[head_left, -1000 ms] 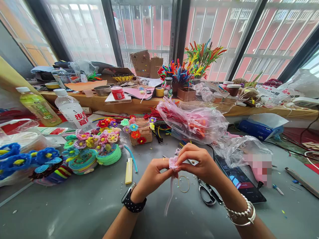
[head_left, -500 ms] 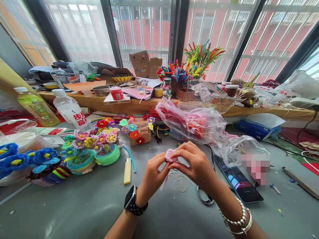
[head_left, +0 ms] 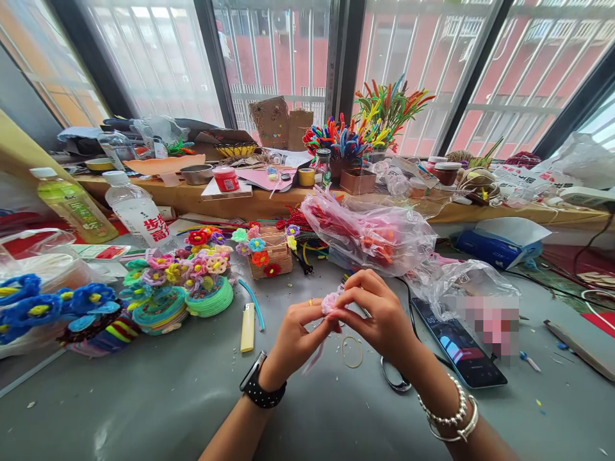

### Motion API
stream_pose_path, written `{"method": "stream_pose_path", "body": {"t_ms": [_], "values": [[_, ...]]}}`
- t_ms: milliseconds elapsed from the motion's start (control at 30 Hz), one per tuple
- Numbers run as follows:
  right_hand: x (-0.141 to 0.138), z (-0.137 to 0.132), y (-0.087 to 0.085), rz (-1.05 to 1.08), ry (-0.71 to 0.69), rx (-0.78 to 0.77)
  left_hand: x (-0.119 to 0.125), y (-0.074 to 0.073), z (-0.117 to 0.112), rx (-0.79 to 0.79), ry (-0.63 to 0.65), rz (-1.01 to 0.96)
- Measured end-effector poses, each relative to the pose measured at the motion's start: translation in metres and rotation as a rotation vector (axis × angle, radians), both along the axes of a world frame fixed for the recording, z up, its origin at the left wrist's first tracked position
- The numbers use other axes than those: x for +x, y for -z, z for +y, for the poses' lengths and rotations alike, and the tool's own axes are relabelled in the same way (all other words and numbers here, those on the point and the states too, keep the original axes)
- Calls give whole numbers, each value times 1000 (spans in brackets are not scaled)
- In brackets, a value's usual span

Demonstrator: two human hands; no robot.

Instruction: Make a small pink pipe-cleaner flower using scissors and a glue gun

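Note:
A small pale pink pipe-cleaner flower (head_left: pixel 329 303) is pinched between my two hands, above the grey table (head_left: pixel 192 410). My left hand (head_left: pixel 302 330) grips it from the left with thumb and fingers. From the right, my right hand (head_left: pixel 377 314) closes its thumb and fingertips on the flower's edge. A thin pink tail (head_left: pixel 314 360) hangs down below my left hand. On the table beneath lie a rubber band (head_left: pixel 352 353) and, left of my hands, a yellow lighter (head_left: pixel 247 328) and a blue pipe cleaner (head_left: pixel 255 304).
Baskets of pipe-cleaner flowers (head_left: pixel 209 296) stand at left, near two bottles (head_left: pixel 137 208). A clear bag of red pieces (head_left: pixel 369 234) lies behind my hands. Scissors (head_left: pixel 396 378) and a phone (head_left: pixel 459 342) are at right. A cluttered ledge (head_left: pixel 269 202) runs along the windows.
My hands have shifted slightly, and the flower has turned a little between my fingers. The pink tail shows more clearly under my left hand.

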State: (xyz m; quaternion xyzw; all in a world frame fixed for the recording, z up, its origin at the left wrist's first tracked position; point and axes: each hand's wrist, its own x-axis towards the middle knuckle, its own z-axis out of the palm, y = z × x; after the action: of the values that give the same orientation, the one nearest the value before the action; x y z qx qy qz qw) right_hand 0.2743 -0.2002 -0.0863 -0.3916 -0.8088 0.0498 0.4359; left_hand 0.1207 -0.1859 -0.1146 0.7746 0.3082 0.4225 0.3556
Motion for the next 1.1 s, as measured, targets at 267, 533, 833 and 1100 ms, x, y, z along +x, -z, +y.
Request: {"method": "stream_pose_path", "body": {"t_ms": [267,533,833,1100], "values": [[-9,4,13,287,107,-245,-5,0,8,-153,-170,-181],[-18,6,19,189,-36,-458,-6,3,7,-529,-81,-460],[-17,8,18,201,-85,-517,-10,10,12,-442,-198,-440],[-17,11,23,102,-43,-445,-3,1,9,-439,-93,-310]]}}
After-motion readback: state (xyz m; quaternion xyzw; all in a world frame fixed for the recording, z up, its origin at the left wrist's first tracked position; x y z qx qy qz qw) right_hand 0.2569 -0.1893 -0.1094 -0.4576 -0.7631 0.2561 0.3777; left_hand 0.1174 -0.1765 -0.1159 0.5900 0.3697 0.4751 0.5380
